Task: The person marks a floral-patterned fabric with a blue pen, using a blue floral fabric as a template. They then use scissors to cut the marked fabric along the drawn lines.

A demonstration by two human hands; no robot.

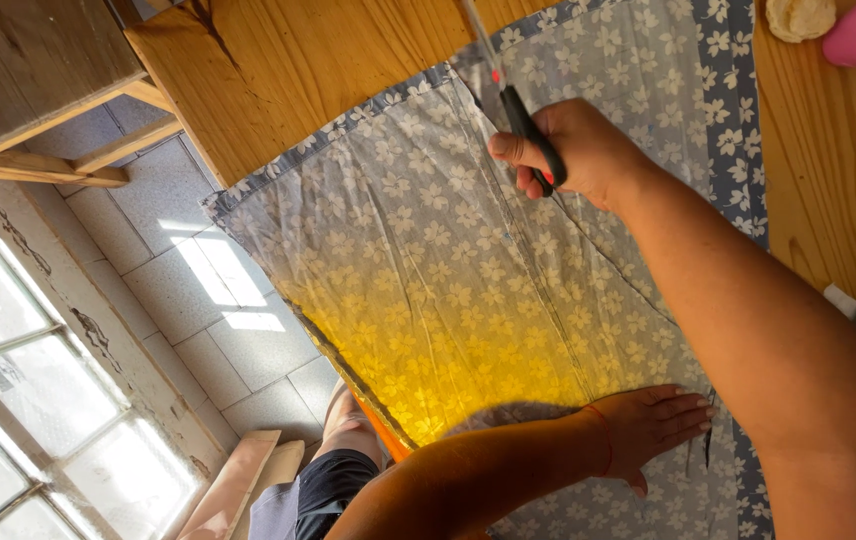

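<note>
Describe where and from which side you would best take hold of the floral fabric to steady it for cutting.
Probably press flat on the floral fabric beside the cut line, from the near edge, as the left hand does; it lies limp on the wooden table, while the right hand works the scissors.

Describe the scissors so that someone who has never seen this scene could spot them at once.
Start at the wooden table, draped with a grey floral fabric that turns yellow toward its lower edge. Near the cloth's top edge the right hand grips the scissors, while the left hand lies flat lower down. They are the only tool there: black handles, a red pivot dot, and pale metal blades.
</note>
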